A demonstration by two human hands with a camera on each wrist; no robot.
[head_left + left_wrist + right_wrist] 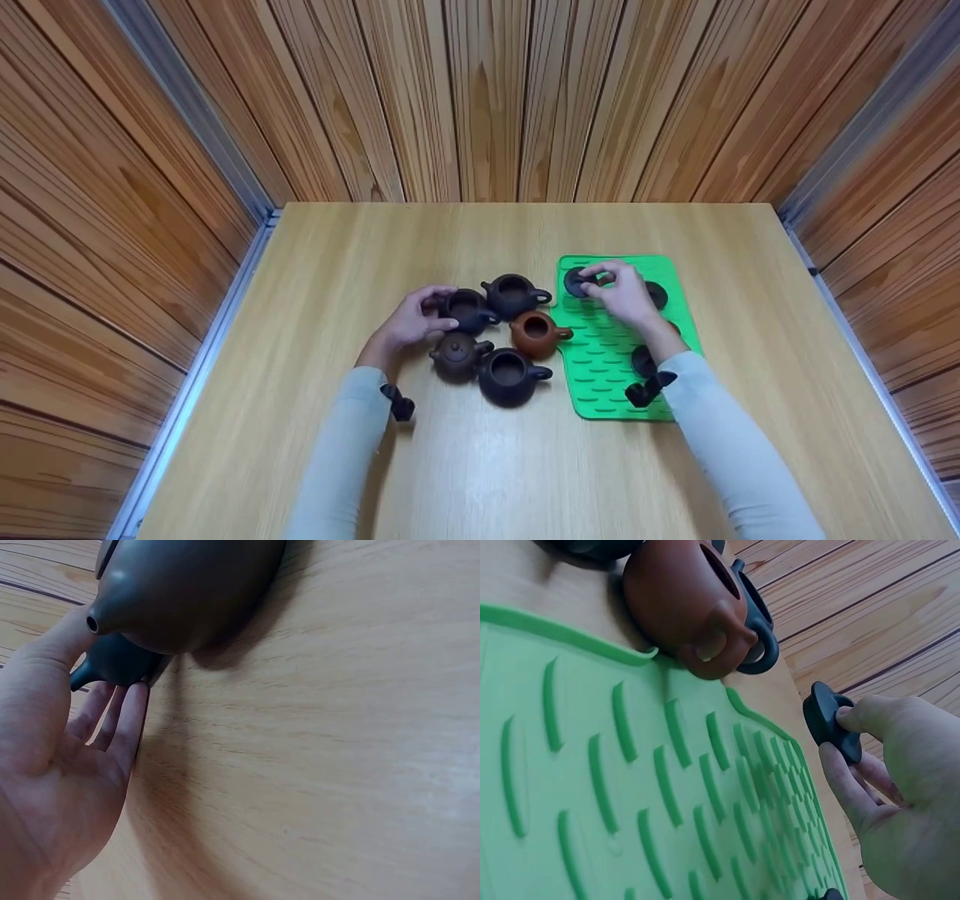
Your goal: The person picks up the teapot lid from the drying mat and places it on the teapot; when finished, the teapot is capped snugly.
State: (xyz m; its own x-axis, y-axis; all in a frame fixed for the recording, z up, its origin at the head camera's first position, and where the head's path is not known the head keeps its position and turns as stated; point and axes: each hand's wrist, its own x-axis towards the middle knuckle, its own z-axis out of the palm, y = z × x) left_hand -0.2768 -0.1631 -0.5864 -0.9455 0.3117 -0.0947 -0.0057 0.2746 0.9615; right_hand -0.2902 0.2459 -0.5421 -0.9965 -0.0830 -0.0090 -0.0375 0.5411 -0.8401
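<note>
My left hand [412, 319] holds a small black lidless teapot [466, 311] by its sides, thumb and fingers around the spout end; in the left wrist view this teapot [124, 660] is partly hidden behind a dark brown one. Over the green mat's far left corner, my right hand [626, 296] pinches a round black lid [577, 282]. The right wrist view shows that lid [831, 720] tilted, between thumb and fingers, raised off the mat. Beside the left hand sits the dark brown teapot [454, 358], its lid on.
Three other lidless teapots stand close by: a black one [517, 296] behind, a reddish-brown one [531, 343] at the mat's edge, and a black one [506, 388] in front. On the green mat [600, 382] lie more dark lids [657, 295], some partly covered by the right arm.
</note>
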